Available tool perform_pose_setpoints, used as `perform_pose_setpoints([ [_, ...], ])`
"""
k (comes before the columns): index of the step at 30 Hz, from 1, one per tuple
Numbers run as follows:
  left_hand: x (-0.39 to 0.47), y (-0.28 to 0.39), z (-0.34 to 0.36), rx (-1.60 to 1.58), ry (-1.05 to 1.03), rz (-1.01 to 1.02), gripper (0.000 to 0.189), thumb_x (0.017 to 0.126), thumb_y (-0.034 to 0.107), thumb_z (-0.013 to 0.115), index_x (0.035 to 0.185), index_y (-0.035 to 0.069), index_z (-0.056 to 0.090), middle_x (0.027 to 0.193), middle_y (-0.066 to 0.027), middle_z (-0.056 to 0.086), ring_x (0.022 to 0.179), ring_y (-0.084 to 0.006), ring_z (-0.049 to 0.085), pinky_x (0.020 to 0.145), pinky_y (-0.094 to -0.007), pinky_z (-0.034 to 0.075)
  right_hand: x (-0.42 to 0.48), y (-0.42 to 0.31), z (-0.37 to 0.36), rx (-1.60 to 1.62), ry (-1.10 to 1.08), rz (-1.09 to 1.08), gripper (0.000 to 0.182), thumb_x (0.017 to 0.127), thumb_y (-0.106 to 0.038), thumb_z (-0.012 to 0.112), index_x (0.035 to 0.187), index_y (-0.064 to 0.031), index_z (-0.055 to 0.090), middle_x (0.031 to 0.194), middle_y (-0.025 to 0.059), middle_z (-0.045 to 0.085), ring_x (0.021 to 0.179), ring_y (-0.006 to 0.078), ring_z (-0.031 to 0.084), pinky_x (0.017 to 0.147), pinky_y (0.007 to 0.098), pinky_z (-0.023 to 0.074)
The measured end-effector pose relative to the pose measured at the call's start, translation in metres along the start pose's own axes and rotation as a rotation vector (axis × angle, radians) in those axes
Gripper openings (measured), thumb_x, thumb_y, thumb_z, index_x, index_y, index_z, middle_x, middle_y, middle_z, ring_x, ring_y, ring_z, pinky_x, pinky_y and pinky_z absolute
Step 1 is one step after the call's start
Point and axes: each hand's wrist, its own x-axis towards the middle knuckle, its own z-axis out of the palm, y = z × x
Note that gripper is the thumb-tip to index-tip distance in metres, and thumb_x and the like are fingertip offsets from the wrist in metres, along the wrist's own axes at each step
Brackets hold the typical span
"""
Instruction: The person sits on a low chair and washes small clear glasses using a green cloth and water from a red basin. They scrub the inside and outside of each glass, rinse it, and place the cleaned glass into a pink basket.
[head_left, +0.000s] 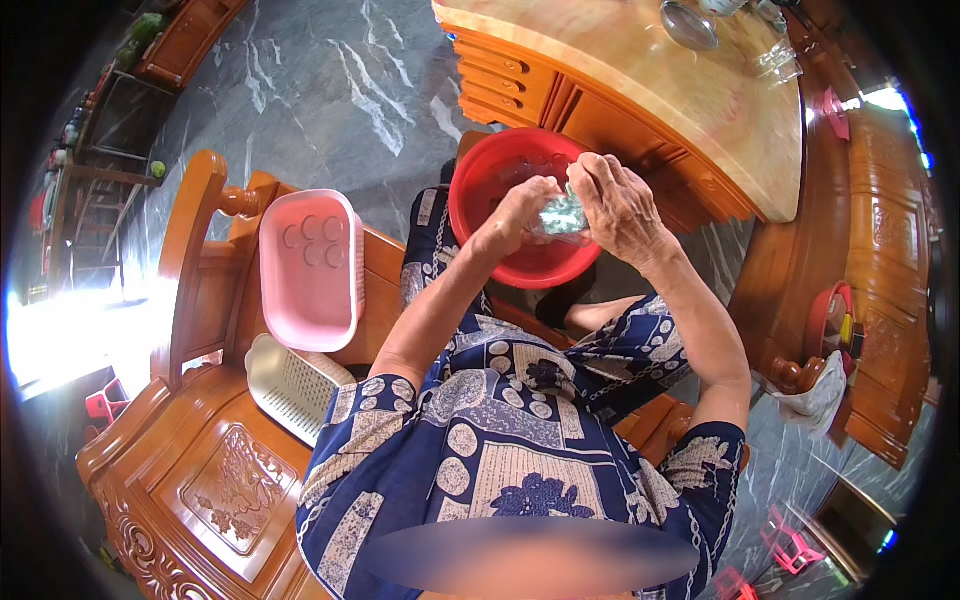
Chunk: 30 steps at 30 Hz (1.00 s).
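Observation:
Both hands are together over the right half of a round red plastic basin (480, 259). A small clear item (561, 216), perhaps a glass, with something green and white in or against it, is between them. My left hand (525, 210) holds it from the left side. From the right, my right hand (615, 210) has its fingers bent down at the item's upper edge; the fingertips are partly hidden. Several round clear rims (536, 161) show in the far part of the basin.
To the left, a pink plastic tub (311, 300) with several round shapes at its bottom stands on a wooden bench (382, 277), beside a perforated basket (292, 386). A marble-topped cabinet (600, 67) curves ahead, bearing a round metal lid or tray (688, 25) and glassware (780, 60).

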Motion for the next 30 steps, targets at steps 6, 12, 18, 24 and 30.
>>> perform_pose_setpoints([
  [6,-0.01,0.015,0.01,0.243,-0.068,0.087,0.033,0.093,0.038,0.042,0.088,0.008,0.055,0.078,-0.001,0.054,0.063,-0.0103,0.051,0.046,-0.0259,0.041,-0.007,0.003,0.009,0.217,0.094,0.176,0.034,0.063,-0.012,0.075,0.09,-0.0069,0.054,0.085,0.0113,0.053,0.082,0.0323,0.06,0.065,0.0413,0.0517],
  [12,-0.003,0.023,0.021,0.634,0.04,0.78,0.033,0.099,0.034,0.04,0.085,0.004,0.043,0.065,-0.0085,0.044,0.055,-0.0212,0.045,0.053,-0.0349,0.042,-0.017,0.025,0.033,0.484,-0.006,0.468,0.029,0.07,-0.018,0.075,0.08,-0.0027,0.052,0.073,0.0136,0.053,0.069,0.0232,0.06,0.058,0.0341,0.0467],
  [18,-0.024,0.031,0.033,0.985,0.097,0.772,0.025,0.096,0.026,0.045,0.096,0.002,0.049,0.075,-0.0155,0.056,0.071,-0.0317,0.059,0.067,-0.0374,0.047,-0.027,0.027,0.048,1.387,-0.262,0.971,0.028,0.078,-0.03,0.077,0.087,-0.0048,0.067,0.078,0.0005,0.065,0.066,0.0103,0.059,0.059,0.0262,0.0479],
  [24,-0.026,0.03,0.03,0.944,0.101,0.891,0.024,0.091,0.02,0.053,0.107,0.002,0.05,0.087,-0.0171,0.06,0.077,-0.0326,0.062,0.07,-0.0376,0.049,-0.025,0.016,0.054,1.479,-0.293,0.995,0.031,0.08,-0.034,0.075,0.089,-0.0049,0.067,0.077,-0.0011,0.063,0.067,0.0068,0.058,0.058,0.0249,0.0468],
  [30,-0.006,0.018,0.008,0.703,0.172,0.724,0.053,0.1,0.049,0.032,0.099,0.0,0.052,0.083,-0.0131,0.06,0.063,-0.0208,0.058,0.057,-0.0341,0.047,-0.031,0.028,0.078,1.011,-0.006,0.667,0.02,0.077,-0.02,0.074,0.084,-0.0052,0.062,0.074,0.0039,0.061,0.067,0.0137,0.059,0.06,0.0299,0.0477],
])
